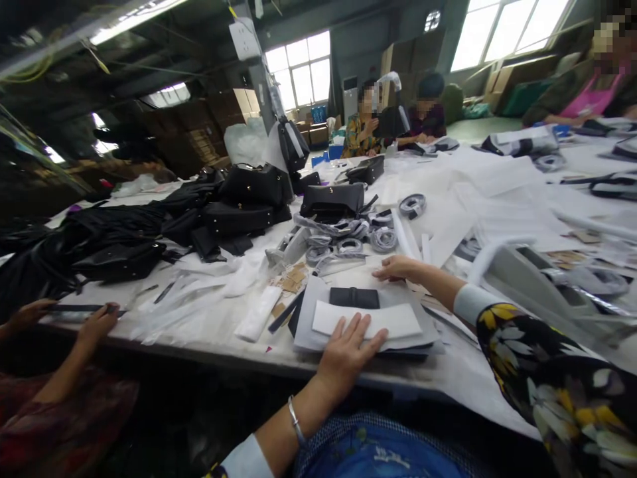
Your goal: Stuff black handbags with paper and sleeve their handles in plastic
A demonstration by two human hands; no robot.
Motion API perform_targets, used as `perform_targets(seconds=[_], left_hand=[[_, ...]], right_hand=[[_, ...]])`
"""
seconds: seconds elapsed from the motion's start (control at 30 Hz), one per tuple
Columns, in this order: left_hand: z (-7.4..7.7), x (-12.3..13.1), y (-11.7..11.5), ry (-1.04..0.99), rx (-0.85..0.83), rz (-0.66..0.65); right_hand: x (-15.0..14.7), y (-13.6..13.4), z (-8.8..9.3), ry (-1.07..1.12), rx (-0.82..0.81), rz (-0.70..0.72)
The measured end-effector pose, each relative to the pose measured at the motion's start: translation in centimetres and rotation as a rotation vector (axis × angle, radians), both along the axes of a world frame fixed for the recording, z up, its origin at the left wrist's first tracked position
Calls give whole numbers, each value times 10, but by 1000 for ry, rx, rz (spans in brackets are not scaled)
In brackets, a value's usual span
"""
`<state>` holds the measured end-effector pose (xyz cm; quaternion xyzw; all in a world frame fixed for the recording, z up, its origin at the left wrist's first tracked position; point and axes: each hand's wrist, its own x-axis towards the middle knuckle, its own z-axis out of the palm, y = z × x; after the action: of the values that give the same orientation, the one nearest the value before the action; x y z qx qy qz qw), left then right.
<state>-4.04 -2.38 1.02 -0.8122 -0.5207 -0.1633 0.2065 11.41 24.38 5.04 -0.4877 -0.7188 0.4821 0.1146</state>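
Observation:
My left hand [352, 348] lies with spread fingers on a white strip [368, 320]. Under that strip is a pale sheet [311, 302], on top of a flat dark piece [408, 353] whose edges show at the sides and front. A small black flap with a narrow band [354, 297] rests just beyond the strip. Farther out, my right hand [398, 267] has its fingers drawn together at the back edge of the pale sheets. What lies between those fingertips is too small to make out.
Wrapped strap coils [383, 239] and a black bag [332, 200] lie beyond my hands. More black bags [249, 192] are heaped to the left. A grey plastic tape dispenser [530, 285] stands right. A co-worker's hands [97, 322] hold a strip at far left.

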Motion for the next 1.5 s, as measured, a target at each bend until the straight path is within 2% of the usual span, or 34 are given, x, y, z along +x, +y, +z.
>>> perform_targets(seconds=[0.1,0.2,0.3,0.4,0.53,0.63,0.73,0.87,0.97,1.03,1.2,1.4,1.5], left_hand=[[-1,-1,0,-12,8,-10],[-1,-1,0,-23,19,-23],[0,-1,1,-40,31,-28],[0,-1,1,-48,20,-28],[0,-1,1,-48,-17,-22],[1,-1,1,-50,-55,-18],[2,-1,1,-61,-59,-22],[2,0,2,-74,-27,-37],[1,0,3,-77,-34,-35],[1,0,2,-72,-50,-29],[6,1,1,-74,-113,-25],[35,11,-6,-165,-363,-40],[46,22,-7,-288,-389,-3]], right_hand=[[-3,-2,2,35,-88,-56],[-6,-2,8,105,-83,-142],[-3,1,22,180,-28,-209],[6,-2,41,245,33,-216],[29,-32,64,284,115,-141],[50,-73,69,177,332,4],[66,-119,60,95,530,167],[77,-167,31,133,829,344],[82,-188,8,148,1089,385],[85,-197,-5,119,1199,374],[92,-206,-27,66,1296,351],[99,-208,-40,-1,1288,402],[101,-209,-43,-26,1269,419]])
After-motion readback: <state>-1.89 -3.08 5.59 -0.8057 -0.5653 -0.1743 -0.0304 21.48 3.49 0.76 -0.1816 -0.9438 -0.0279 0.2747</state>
